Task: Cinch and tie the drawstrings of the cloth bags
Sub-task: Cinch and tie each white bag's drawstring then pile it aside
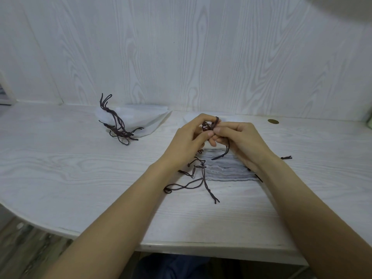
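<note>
The person's left hand (186, 137) and right hand (239, 140) meet just past the centre of the white wood-grain table (60, 168), fingertips touching. Both pinch the dark brown drawstring (211, 125) of a sheer white cloth bag (188, 118), whose fabric shows only as a pale edge behind the knuckles at 12 o'clock from the hands. The cord bunches in a small tangle between the thumbs, and one loose end hangs down from the right hand.

Directly below the hands, at 6 o'clock, lies a flat stack of sheer bags (227, 170), partly covered by the wrists, with loose cords (193, 178) trailing off its left edge toward 7 o'clock.

At 9 to 10 o'clock from the hands, well apart, sits a pile of bags (145, 119) against the wall (181, 47), their cords (116, 121) gathered in a dark bundle. A small brass-coloured disc (273, 121) lies at 3 o'clock near the wall.
</note>
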Motion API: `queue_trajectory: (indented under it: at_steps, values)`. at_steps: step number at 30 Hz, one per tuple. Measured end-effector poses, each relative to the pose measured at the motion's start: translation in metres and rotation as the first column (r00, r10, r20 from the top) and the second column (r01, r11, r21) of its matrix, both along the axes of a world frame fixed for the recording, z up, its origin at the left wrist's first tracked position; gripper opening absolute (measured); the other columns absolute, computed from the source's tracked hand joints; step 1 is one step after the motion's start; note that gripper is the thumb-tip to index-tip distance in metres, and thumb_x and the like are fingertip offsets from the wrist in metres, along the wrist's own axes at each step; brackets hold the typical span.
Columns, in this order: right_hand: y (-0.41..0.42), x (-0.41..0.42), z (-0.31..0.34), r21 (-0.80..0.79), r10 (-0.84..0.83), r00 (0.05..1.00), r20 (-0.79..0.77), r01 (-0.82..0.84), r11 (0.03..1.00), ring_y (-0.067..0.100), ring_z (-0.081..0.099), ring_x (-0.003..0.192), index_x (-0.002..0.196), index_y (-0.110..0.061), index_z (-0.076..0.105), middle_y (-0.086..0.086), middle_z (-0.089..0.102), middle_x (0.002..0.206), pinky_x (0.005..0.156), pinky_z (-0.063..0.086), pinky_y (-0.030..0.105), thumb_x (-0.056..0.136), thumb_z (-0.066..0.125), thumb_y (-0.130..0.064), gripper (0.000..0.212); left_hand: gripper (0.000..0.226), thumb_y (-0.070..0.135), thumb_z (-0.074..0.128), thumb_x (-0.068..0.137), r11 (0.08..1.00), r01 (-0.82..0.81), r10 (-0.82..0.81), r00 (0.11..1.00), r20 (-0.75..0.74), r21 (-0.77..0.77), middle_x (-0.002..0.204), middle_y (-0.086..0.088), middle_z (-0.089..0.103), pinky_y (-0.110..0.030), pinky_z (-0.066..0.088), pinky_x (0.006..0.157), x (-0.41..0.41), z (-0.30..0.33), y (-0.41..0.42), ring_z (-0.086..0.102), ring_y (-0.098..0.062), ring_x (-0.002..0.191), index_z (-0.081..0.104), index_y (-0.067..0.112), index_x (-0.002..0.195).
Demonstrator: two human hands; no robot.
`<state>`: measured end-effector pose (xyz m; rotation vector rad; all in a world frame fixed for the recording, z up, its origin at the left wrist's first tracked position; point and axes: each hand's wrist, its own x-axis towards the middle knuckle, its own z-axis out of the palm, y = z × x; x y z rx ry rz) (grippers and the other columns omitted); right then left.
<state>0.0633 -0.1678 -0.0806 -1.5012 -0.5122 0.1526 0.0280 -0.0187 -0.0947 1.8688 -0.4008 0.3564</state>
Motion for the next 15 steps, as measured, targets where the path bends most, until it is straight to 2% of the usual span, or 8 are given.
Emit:
queue_trajectory:
  at_steps: [2, 4, 6, 9, 12, 15]
  values:
    - [0.0004, -0.0016, -0.0005, -0.043, -0.010, 1.000, 0.028, 0.011, 0.999, 0.014, 0.060, 0.064, 0.076, -0.004, 0.072, 0.019, 0.065, 0.075, 0.067, 0.049, 0.016, 0.082, 0.067, -0.010, 0.010, 0.015, 0.013, 0.051, 0.095, 0.997, -0.009, 0.007, 1.000, 0.028, 0.072, 0.068, 0.002, 0.066, -0.015, 0.031, 0.049, -0.0008, -0.0003, 0.0004, 0.042, -0.002, 0.045, 0.053, 0.021, 0.108]
    - [0.0003, -0.0010, -0.0022, -0.063, -0.066, 0.996, 0.052, 0.069, 0.996, 0.013, 0.061, 0.062, 0.077, -0.006, 0.074, 0.015, 0.069, 0.074, 0.064, 0.049, 0.016, 0.079, 0.071, -0.013, 0.008, 0.012, 0.015, 0.053, 0.094, 0.993, -0.016, 0.011, 0.999, 0.041, 0.119, 0.063, 0.005, 0.067, -0.017, 0.030, 0.048, -0.0013, -0.0005, 0.0002, 0.037, -0.005, 0.044, 0.047, 0.020, 0.104]
    - [0.0005, -0.0002, -0.0024, -0.056, -0.099, 0.993, 0.057, 0.102, 0.993, 0.012, 0.061, 0.060, 0.077, -0.006, 0.074, 0.012, 0.070, 0.071, 0.061, 0.049, 0.017, 0.078, 0.072, -0.012, 0.006, 0.018, 0.012, 0.054, 0.093, 0.992, -0.022, 0.018, 0.999, 0.039, 0.121, 0.061, 0.006, 0.066, -0.017, 0.030, 0.047, -0.0006, -0.0005, 0.0004, 0.036, -0.007, 0.045, 0.039, 0.019, 0.101]
    - [0.0005, 0.0000, -0.0020, -0.063, -0.097, 0.993, 0.061, 0.101, 0.993, 0.014, 0.060, 0.058, 0.077, -0.005, 0.073, 0.012, 0.068, 0.069, 0.061, 0.050, 0.018, 0.079, 0.071, -0.010, 0.006, 0.026, 0.011, 0.055, 0.092, 0.992, -0.046, 0.045, 0.999, 0.009, 0.118, 0.069, 0.000, 0.070, -0.016, 0.030, 0.047, 0.0012, -0.0002, 0.0006, 0.038, -0.006, 0.045, 0.031, 0.020, 0.097]
    - [0.0012, 0.0008, -0.0022, -0.049, -0.099, 0.995, 0.034, 0.100, 0.994, 0.012, 0.057, 0.058, 0.078, 0.001, 0.070, 0.011, 0.065, 0.067, 0.058, 0.048, 0.016, 0.086, 0.064, -0.009, 0.014, 0.029, 0.012, 0.058, 0.092, 0.997, -0.041, 0.042, 0.999, -0.021, 0.060, 0.072, -0.003, 0.070, -0.010, 0.032, 0.050, 0.0001, 0.0015, -0.0023, 0.046, 0.002, 0.046, 0.030, 0.014, 0.099]
    - [0.0014, 0.0010, -0.0009, 0.079, -0.062, 0.995, -0.083, 0.068, 0.995, 0.010, 0.055, 0.055, 0.076, -0.001, 0.067, 0.006, 0.061, 0.061, 0.057, 0.048, 0.014, 0.090, 0.057, -0.008, 0.019, 0.027, 0.009, 0.057, 0.092, 0.998, -0.002, -0.003, 0.997, -0.078, -0.069, 0.080, -0.009, 0.069, -0.008, 0.033, 0.048, -0.0008, 0.0035, -0.0035, 0.049, 0.005, 0.046, 0.031, 0.012, 0.102]
